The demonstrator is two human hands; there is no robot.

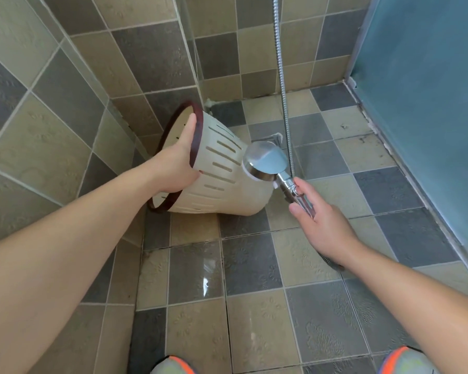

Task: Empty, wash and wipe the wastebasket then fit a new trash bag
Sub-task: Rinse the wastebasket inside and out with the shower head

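Note:
A cream wastebasket (227, 171) with slotted sides and a dark brown rim is tipped on its side above the tiled floor, its mouth facing the left wall. My left hand (177, 163) grips its rim, thumb on the outside and fingers inside. My right hand (316, 217) holds the chrome handle of a shower head (265, 160), whose face points at the basket's base. I cannot make out any water spray. No trash bag is in view.
The metal shower hose (283, 85) hangs down from the top of the view to the handle. A floor drain (274, 137) sits behind the shower head. Tiled walls close in on the left and back; a frosted blue glass door (430, 90) stands on the right. The floor is wet.

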